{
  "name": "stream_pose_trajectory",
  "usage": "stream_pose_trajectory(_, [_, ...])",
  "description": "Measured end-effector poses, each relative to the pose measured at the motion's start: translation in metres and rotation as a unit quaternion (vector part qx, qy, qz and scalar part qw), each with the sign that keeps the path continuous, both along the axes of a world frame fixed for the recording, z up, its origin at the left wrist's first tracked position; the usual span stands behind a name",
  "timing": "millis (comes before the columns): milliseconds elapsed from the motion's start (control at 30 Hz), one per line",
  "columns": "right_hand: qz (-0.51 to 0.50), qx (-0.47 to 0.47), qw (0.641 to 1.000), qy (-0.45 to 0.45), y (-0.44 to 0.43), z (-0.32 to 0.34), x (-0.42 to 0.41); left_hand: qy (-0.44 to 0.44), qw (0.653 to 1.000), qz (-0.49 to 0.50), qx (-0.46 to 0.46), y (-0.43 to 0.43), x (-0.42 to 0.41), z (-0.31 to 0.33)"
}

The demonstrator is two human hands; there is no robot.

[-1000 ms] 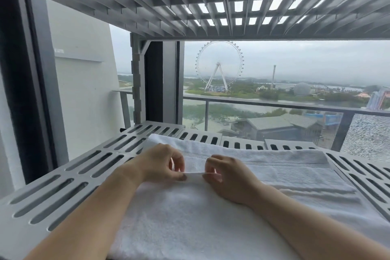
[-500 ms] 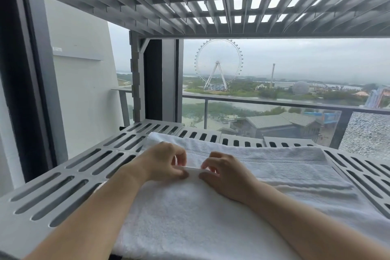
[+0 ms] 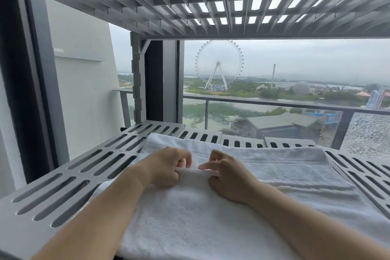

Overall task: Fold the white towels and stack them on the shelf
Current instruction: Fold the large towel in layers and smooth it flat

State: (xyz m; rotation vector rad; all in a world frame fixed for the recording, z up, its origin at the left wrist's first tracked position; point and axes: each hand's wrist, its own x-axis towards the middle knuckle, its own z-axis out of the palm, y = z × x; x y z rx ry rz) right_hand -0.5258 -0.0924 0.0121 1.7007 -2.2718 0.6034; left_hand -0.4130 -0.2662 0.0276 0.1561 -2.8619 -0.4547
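Left hand [image 3: 166,168] and right hand [image 3: 229,178] each pinch the towel [image 3: 190,213] edge between them; it lies on the slotted shelf [image 3: 63,192].

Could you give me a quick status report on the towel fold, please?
Left hand and right hand both pinch the white towel's folded edge. Towel lies on slotted shelf. Nothing obstructing.

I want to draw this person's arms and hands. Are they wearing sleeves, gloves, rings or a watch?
Draw them bare. The left hand and right hand have no gloves, and no rings show. Both forearms are uncovered up to the picture's edge, with no sleeve, watch or bracelet in sight.
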Motion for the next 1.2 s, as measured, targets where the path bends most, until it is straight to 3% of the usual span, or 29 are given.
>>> stream_pose_trajectory(67, [0.012,0.006,1.0,-0.004,0.003,0.0,0.0,-0.027,0.998,0.001,0.057,0.001,0.0,0.001])
stream_pose_trajectory(167, [0.029,-0.011,0.998,-0.05,0.005,0.004,0.0,0.0,0.991,0.014,0.134,0.007,-0.006,0.004])
stream_pose_trajectory(233, [0.005,-0.037,0.997,-0.065,-0.001,0.011,-0.006,0.037,0.994,0.032,0.098,0.01,-0.021,0.006])
stream_pose_trajectory(300, [-0.045,-0.02,0.997,-0.053,-0.011,0.019,-0.017,0.014,0.997,0.043,0.063,0.011,-0.039,0.005])
stream_pose_trajectory(400, [-0.092,0.095,0.988,-0.074,-0.021,0.016,-0.036,-0.104,0.991,0.07,-0.035,0.005,-0.059,-0.007])
stream_pose_trajectory(467, [-0.108,0.175,0.975,-0.084,-0.02,0.005,-0.05,-0.128,0.982,0.106,-0.091,-0.005,-0.065,-0.015])
stream_pose_trajectory(733, [-0.261,0.236,0.931,-0.094,-0.002,-0.008,-0.089,-0.131,0.982,0.117,-0.074,-0.019,-0.077,-0.018])
stream_pose_trajectory(900, [-0.262,0.224,0.936,-0.076,-0.002,-0.012,-0.091,-0.092,0.986,0.099,-0.099,-0.017,-0.072,-0.02])
stream_pose_trajectory(1033, [-0.256,0.218,0.939,-0.078,0.002,-0.013,-0.092,-0.033,0.993,0.002,-0.115,-0.012,-0.062,-0.02])
stream_pose_trajectory(1200, [-0.267,0.222,0.935,-0.075,0.009,-0.014,-0.092,-0.102,0.987,0.032,-0.123,-0.014,-0.052,-0.017])
